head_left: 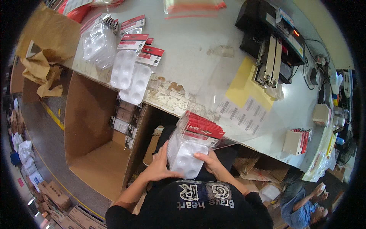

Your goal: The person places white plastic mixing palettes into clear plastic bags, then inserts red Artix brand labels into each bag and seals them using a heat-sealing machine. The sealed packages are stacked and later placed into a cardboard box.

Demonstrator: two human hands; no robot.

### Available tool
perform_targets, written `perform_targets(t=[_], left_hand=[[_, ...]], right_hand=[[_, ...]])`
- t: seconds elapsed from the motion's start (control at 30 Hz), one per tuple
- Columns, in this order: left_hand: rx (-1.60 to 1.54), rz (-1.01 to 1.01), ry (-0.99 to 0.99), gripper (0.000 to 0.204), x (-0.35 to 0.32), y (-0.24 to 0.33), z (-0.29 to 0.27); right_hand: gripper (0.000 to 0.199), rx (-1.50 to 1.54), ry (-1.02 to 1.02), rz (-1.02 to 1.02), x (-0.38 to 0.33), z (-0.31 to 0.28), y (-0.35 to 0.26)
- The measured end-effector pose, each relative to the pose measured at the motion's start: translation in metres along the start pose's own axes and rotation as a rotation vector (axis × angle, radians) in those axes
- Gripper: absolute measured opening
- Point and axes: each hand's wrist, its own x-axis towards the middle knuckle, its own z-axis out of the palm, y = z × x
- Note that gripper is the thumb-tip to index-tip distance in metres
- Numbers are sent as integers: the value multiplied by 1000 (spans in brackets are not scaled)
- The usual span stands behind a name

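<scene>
A thick stack of white plastic paint palettes (187,159), bagged in clear film with red and white header cards, is held between my two hands in front of my torso. My left hand (158,166) grips the stack's left side, its thumb along the lower edge. On the right, my right hand (211,162) holds the near corner, thumb on the top palette's face. The header cards fan out toward the table edge. More packed palettes (136,82) lie at the table's left edge, beside another pile of them (98,44).
An open cardboard box (91,156) stands left below the table, packs along its inner right side. Barcode label sheets (242,114) and a yellow sheet (240,86) lie on the table (190,42). A black machine (274,30) sits far right, near stacked cards (293,141). Another person (299,210) is at lower right.
</scene>
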Motion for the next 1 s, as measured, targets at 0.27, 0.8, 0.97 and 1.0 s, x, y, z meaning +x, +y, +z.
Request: perform_targets(t=[0.27, 0.8, 0.97, 1.0], left_hand=[[119, 443, 523, 119, 8, 48, 10], [-766, 1056, 523, 109, 108, 146, -14], [-856, 1027, 534, 104, 105, 156, -1], [-884, 1017, 548, 102, 103, 156, 1]], right_hand=[[75, 239, -187, -331, 9, 1, -13], [87, -32, -254, -878, 5, -1, -126], [73, -15, 80, -999, 11, 12, -135], [73, 41, 31, -1030, 13, 20, -131]])
